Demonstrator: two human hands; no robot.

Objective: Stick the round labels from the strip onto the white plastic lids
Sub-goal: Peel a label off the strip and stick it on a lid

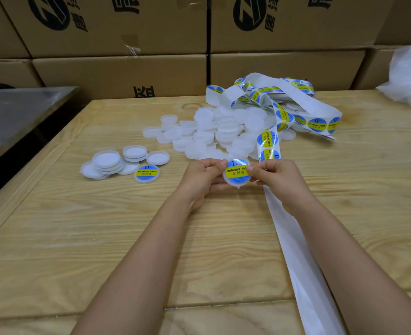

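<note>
Round label [237, 170], blue with a yellow band reading SOLDERING PASTE, lies on the top face of a white lid [236, 183] held just above the surface [78, 238] at mid-frame. The left hand [203, 176] grips the lid's left edge, thumb on top and fingers curled beneath. The right hand [275, 176] pinches the right edge of label and lid between thumb and forefinger. The label strip [267, 141] passes under the right hand; its bare backing [294, 238] trails toward the near edge. Beyond the hands lies a heap of unlabelled lids [214, 131]. To the left, one labelled lid [147, 174] sits beside a group of upturned lids [117, 162]. Cardboard boxes [117, 68] stand behind.
</note>
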